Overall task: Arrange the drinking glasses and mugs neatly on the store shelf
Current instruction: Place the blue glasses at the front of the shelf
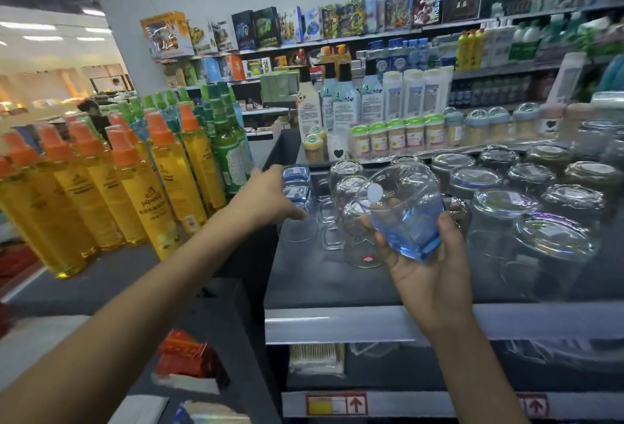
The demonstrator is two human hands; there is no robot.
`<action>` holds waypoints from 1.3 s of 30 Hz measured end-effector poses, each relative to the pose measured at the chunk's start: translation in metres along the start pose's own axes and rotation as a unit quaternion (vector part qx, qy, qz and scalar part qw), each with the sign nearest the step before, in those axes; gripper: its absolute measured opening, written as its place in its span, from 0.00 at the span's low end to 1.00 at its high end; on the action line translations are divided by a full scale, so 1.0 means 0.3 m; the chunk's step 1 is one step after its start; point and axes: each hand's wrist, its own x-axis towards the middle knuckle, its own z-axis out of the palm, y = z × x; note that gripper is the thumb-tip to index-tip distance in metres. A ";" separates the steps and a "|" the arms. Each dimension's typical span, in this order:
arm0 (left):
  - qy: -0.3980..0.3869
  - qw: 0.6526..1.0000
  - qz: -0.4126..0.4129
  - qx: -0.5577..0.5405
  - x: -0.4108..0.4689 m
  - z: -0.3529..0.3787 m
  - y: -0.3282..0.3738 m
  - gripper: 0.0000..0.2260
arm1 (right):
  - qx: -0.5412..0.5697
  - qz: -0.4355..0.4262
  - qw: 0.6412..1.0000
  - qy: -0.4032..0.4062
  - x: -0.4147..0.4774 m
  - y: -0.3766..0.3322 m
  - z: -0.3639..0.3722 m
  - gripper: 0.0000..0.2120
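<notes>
— Two bare forearms reach over a store shelf (337, 288) of glassware. What do the hands hold?

— Right hand (427, 263) grips a blue-tinted glass (407, 212), tilted, lifted clear above the shelf's near middle. Left hand (266, 199) rests curled on upturned blue-based glasses (296, 184) at the far left corner; whether it actually grips one cannot be told.

— How far along is the arranging?

— Partly done, by the look of it. Upturned clear glasses (506, 207) stand in fair rows across the middle and right. Left of centre, handled glass mugs (351, 217) crowd closer and less evenly. The lifted glass is not yet placed.

— Room to set it down?

— A bare strip runs along the shelf's near edge, in front of the mugs, and beside the blue-based pair. The metal front lip (337, 324) sits just beyond that strip, so anything placed near risks the drop. Left, tall yellow spray bottles (135, 187) stand past the shelf's side wall, near the left forearm.
</notes>
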 end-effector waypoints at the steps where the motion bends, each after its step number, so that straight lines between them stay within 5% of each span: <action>1: 0.011 1.000 -0.017 -0.022 -0.023 0.005 0.008 0.39 | -0.002 0.002 1.000 0.008 -0.005 -0.001 0.008 0.15; 6: 0.123 0.975 -0.076 -0.169 -0.125 0.095 0.076 0.39 | -0.011 0.024 1.000 0.005 -0.010 0.000 0.013 0.27; 9: 0.202 0.945 -0.105 -0.235 -0.146 0.173 0.130 0.39 | 0.004 0.028 1.000 -0.006 -0.007 -0.009 0.006 0.15; 14: 0.323 0.899 -0.174 -0.240 -0.154 0.271 0.165 0.41 | -0.013 0.041 0.999 -0.023 -0.009 -0.028 0.013 0.13; 19: 0.287 0.900 -0.210 -0.251 -0.135 0.317 0.139 0.47 | -0.020 0.056 0.998 -0.033 0.008 -0.021 -0.001 0.20; 22: 0.264 0.897 -0.229 -0.272 -0.111 0.317 0.114 0.40 | -0.025 0.059 0.997 -0.037 0.013 -0.021 -0.005 0.26; 25: 0.264 0.901 -0.217 -0.268 -0.101 0.322 0.093 0.29 | -0.025 0.048 0.998 -0.037 0.004 -0.025 0.008 0.13; 27: 0.266 0.903 -0.209 -0.266 -0.098 0.329 0.082 0.28 | -0.028 0.043 0.998 -0.032 -0.002 -0.025 0.013 0.14; 39: 0.252 0.898 -0.215 -0.289 -0.089 0.349 0.074 0.39 | -0.017 0.059 0.998 -0.027 -0.020 -0.017 0.038 0.16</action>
